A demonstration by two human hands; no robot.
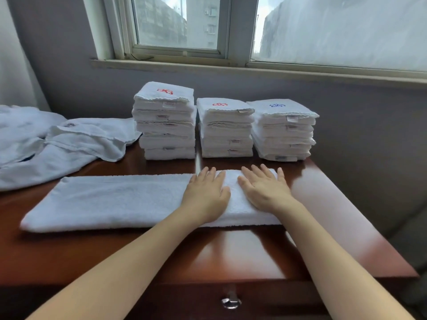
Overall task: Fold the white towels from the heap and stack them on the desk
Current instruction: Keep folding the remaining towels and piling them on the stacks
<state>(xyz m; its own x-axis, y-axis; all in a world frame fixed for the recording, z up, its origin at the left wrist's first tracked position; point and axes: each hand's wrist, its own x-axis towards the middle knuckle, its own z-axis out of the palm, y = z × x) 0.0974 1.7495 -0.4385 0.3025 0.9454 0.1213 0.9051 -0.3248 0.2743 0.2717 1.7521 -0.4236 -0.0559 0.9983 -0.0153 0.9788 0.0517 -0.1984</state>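
A white towel [111, 202], folded into a long strip, lies across the dark red wooden desk [242, 252]. My left hand [205, 197] and my right hand [265, 190] rest flat on its right end, palms down, fingers spread, holding nothing. Behind the strip stand three stacks of folded white towels: a left stack [165, 122] with a red emblem on top, a middle stack [225, 128] with a red emblem, and a right stack [284, 130] with a blue emblem. The heap of unfolded white towels [53, 144] lies at the left of the desk.
A grey wall and a window with a sill [254, 70] rise behind the stacks. The desk's right edge [360, 218] drops off beside my right arm. A drawer with a metal handle [231, 302] is in the desk's front.
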